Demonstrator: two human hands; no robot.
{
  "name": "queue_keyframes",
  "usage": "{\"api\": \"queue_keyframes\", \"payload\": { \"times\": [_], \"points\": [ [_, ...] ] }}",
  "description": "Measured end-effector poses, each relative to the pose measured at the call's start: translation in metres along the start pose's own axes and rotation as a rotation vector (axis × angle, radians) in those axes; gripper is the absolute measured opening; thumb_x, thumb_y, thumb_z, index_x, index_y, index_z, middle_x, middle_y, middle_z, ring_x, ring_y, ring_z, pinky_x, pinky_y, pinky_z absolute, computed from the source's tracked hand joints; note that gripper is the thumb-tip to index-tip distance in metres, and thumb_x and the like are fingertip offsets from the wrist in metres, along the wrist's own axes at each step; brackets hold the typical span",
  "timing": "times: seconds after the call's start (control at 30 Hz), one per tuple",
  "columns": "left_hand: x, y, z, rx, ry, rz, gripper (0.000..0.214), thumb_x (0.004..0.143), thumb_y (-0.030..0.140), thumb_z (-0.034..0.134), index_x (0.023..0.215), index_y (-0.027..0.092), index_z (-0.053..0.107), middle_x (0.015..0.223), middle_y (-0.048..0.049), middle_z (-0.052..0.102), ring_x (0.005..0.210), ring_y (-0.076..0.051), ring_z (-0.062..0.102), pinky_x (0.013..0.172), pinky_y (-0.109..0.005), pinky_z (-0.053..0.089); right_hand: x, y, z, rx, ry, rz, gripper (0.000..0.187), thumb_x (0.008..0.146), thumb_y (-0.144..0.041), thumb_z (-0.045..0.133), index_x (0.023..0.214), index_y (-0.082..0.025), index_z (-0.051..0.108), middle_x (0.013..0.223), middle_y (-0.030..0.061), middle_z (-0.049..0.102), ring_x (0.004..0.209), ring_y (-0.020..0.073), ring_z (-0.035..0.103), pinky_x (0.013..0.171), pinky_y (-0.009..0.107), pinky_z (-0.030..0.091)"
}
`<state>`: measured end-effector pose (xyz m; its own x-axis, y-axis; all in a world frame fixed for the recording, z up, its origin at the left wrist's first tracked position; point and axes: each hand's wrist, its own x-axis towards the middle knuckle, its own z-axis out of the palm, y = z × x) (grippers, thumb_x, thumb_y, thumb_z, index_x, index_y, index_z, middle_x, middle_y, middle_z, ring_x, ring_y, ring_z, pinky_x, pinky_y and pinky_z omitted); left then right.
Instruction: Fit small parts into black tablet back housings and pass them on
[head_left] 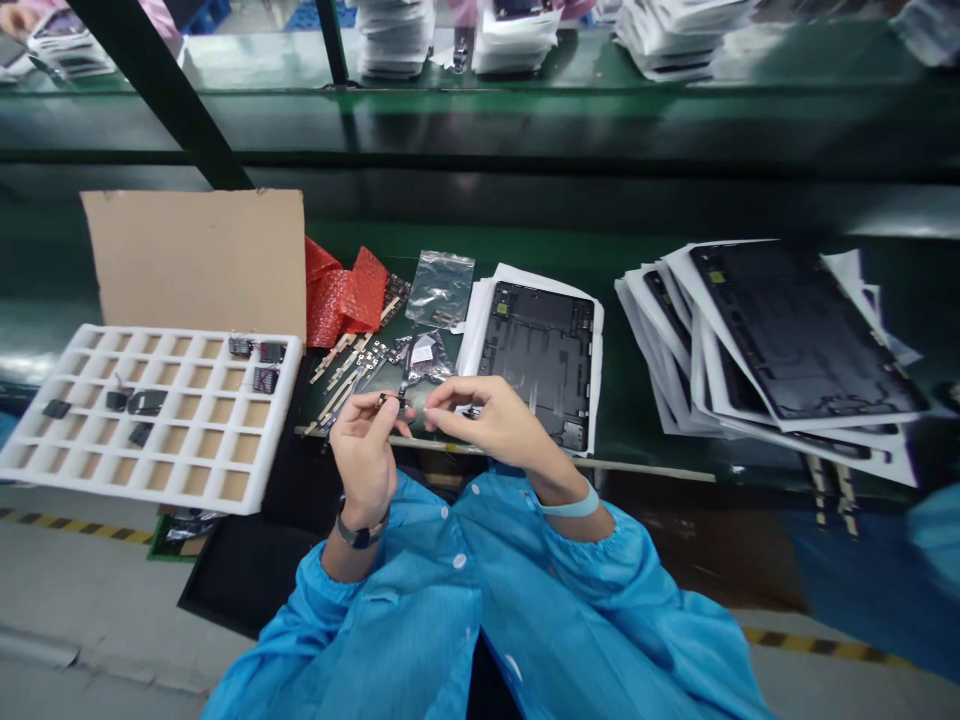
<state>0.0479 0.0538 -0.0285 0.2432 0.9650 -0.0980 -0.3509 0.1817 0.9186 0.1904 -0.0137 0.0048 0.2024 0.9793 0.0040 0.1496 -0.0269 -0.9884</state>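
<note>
My left hand (365,447) is closed on a small dark electronic part (391,403), pinched between thumb and fingers. Beside it my right hand (487,415) makes a pinch close to the same part; what its fingertips grip is too small to make out. Just behind the hands lie several flat circuit strips (352,380) and a small clear bag with a white label (424,353). A black tablet back housing (540,350) rests on white sheets to the right of them.
A white foam tray (259,470) with a few black parts stands left, before a cardboard flap (199,260). Red bubble wrap (349,295) and a clear bag (441,285) lie behind. Right, more housings (802,330) are stacked between sheets. Paper stacks (394,40) line the upper shelf.
</note>
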Motion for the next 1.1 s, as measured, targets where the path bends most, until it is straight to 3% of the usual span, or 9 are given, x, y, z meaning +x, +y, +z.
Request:
{"api": "queue_keyframes", "payload": {
  "times": [0.17, 0.37, 0.6, 0.73, 0.87, 1.1],
  "points": [
    [0.001, 0.004, -0.01, 0.19, -0.076, 0.121, 0.01, 0.077, 0.023, 0.081, 0.083, 0.018, 0.076, 0.078, -0.001, 0.07, 0.062, -0.009, 0.061, 0.052, -0.018, 0.048, -0.002, -0.005, -0.006, -0.08, 0.053, -0.03, 0.01, 0.084, -0.024, 0.069, 0.081, -0.016, 0.074, 0.08, 0.0043, 0.076, 0.075, 0.0185, 0.07, 0.07, 0.027, 0.053],
    [0.008, 0.033, -0.02, 0.298, -0.266, -0.016, 0.025, 0.075, 0.024, 0.083, 0.099, 0.018, 0.078, 0.069, 0.0011, 0.067, 0.054, -0.008, 0.056, 0.046, -0.017, 0.043, -0.002, -0.019, -0.014, -0.277, 0.065, -0.14, 0.009, 0.087, -0.022, 0.07, 0.083, -0.019, 0.077, 0.082, 0.0031, 0.078, 0.075, 0.019, 0.072, 0.07, 0.027, 0.051],
    [0.01, 0.051, -0.018, 0.439, -0.397, -0.111, 0.022, 0.071, 0.024, 0.083, 0.091, 0.016, 0.078, 0.07, -0.0022, 0.071, 0.056, -0.01, 0.059, 0.049, -0.019, 0.047, 0.001, -0.027, -0.013, -0.875, -0.017, -0.49, 0.022, 0.099, -0.015, 0.055, 0.086, -0.018, 0.072, 0.076, 0.0027, 0.073, 0.069, 0.0155, 0.062, 0.075, 0.033, 0.036],
    [0.011, 0.05, -0.017, 0.394, -0.423, -0.174, 0.024, 0.068, 0.026, 0.086, 0.087, 0.016, 0.075, 0.068, -0.0024, 0.071, 0.055, -0.011, 0.062, 0.047, -0.019, 0.048, 0.002, -0.028, -0.012, -1.12, -0.105, -0.585, 0.03, 0.103, -0.015, 0.046, 0.084, -0.019, 0.069, 0.072, 0.002, 0.066, 0.065, 0.0154, 0.053, 0.077, 0.035, 0.031],
    [0.012, 0.049, -0.017, 0.357, -0.453, -0.231, 0.025, 0.065, 0.026, 0.089, 0.081, 0.016, 0.072, 0.06, -0.0009, 0.067, 0.051, -0.013, 0.062, 0.044, -0.02, 0.048, 0.001, -0.031, -0.011, -1.106, -0.151, -0.645, 0.033, 0.103, -0.012, 0.041, 0.085, -0.019, 0.067, 0.074, 0.0023, 0.065, 0.067, 0.0163, 0.051, 0.079, 0.037, 0.031],
    [0.013, 0.049, -0.019, 0.324, -0.446, -0.243, 0.024, 0.067, 0.028, 0.087, 0.082, 0.015, 0.073, 0.06, -0.0014, 0.067, 0.052, -0.014, 0.064, 0.045, -0.021, 0.05, -0.002, -0.027, -0.012, -1.06, -0.1, -0.704, 0.027, 0.103, -0.011, 0.046, 0.089, -0.017, 0.069, 0.08, 0.0047, 0.069, 0.067, 0.0162, 0.054, 0.077, 0.035, 0.033]
  ]
}}
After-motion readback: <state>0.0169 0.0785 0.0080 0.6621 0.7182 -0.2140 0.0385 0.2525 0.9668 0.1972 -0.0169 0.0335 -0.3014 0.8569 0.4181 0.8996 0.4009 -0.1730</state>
